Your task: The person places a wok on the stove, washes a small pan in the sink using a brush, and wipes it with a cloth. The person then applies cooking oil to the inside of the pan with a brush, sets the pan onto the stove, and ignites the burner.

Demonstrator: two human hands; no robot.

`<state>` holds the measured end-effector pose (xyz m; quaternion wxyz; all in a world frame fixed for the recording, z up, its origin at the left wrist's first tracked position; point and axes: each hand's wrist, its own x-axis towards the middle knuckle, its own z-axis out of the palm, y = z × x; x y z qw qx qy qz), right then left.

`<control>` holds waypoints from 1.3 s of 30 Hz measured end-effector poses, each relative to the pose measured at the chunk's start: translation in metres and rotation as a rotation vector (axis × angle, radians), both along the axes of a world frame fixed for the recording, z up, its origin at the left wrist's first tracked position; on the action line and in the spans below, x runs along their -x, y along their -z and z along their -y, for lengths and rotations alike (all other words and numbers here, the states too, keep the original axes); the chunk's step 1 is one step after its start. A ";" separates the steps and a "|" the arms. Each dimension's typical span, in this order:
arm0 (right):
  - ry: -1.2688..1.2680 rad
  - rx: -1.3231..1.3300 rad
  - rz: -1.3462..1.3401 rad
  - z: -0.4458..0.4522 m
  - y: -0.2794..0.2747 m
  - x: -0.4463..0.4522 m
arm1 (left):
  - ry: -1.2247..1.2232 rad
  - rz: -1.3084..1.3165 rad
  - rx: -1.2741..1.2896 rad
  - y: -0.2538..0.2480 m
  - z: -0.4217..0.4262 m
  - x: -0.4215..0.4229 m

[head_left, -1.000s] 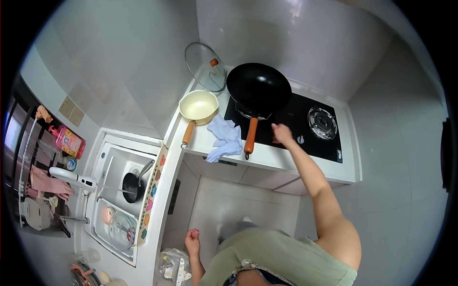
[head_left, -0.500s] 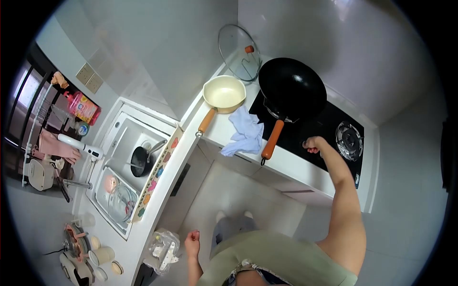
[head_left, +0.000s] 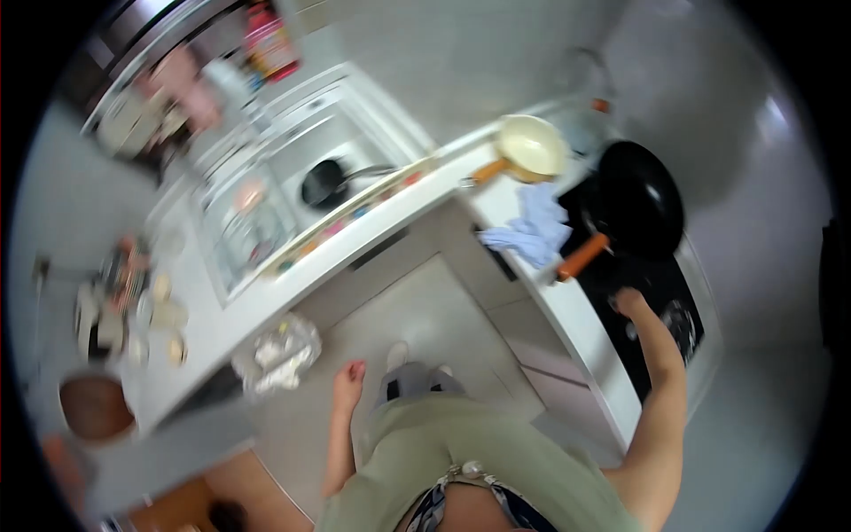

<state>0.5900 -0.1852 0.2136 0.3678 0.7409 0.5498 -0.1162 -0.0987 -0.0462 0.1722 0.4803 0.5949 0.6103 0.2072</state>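
Note:
My right hand [head_left: 628,302] is at the front edge of the black gas stove [head_left: 631,362], fingers closed round what looks like a control knob; blur and the hand hide most of it. Just beyond it, a black wok [head_left: 643,199] sits tilted on the left burner, its orange handle [head_left: 582,258] pointing to the counter's front edge. My left hand [head_left: 350,378] hangs beside my body over the floor, its fingers curled with nothing visible in them.
Left of the wok are a light blue cloth [head_left: 534,228], a cream saucepan [head_left: 532,144] and a glass lid [head_left: 581,124] against the wall. A sink [head_left: 306,142] holds a small black pan [head_left: 326,184]. A bagged bin [head_left: 282,355] stands near my left hand.
The view has swung left, so the stove and wok appear farther right and more of the left counter and floor shows. My right hand stays at the stove front.

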 end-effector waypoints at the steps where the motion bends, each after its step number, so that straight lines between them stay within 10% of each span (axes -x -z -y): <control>1: 0.021 0.025 0.004 0.001 0.000 0.001 | -0.013 0.020 0.000 -0.003 0.002 0.003; 6: 0.483 -0.351 0.270 0.021 -0.017 0.085 | -0.081 0.210 -0.018 -0.018 -0.002 0.026; 8: 0.363 -0.093 0.161 0.036 -0.003 0.109 | -0.116 0.391 0.029 -0.038 -0.018 0.037; 10: 0.215 0.378 -0.377 0.019 -0.010 0.165 | -0.152 0.517 0.044 -0.061 -0.040 0.046; 13: 0.571 0.388 -1.196 -0.087 -0.125 0.331 | -0.218 0.653 0.027 -0.087 -0.080 0.057; 16: 0.099 0.081 -1.424 -0.195 -0.158 0.401 | -0.188 0.736 0.016 -0.114 -0.126 0.066; 22: -0.516 -0.515 -0.858 -0.409 -0.211 0.464 | -0.182 0.761 -0.081 -0.135 -0.204 0.086; 30: -0.371 -0.625 -1.628 -0.698 -0.321 0.520 | -0.309 0.691 -0.119 -0.136 -0.238 0.110; 39: -0.351 -0.995 -1.305 -0.948 -0.311 0.636 | -0.644 0.674 -0.282 -0.177 -0.302 0.087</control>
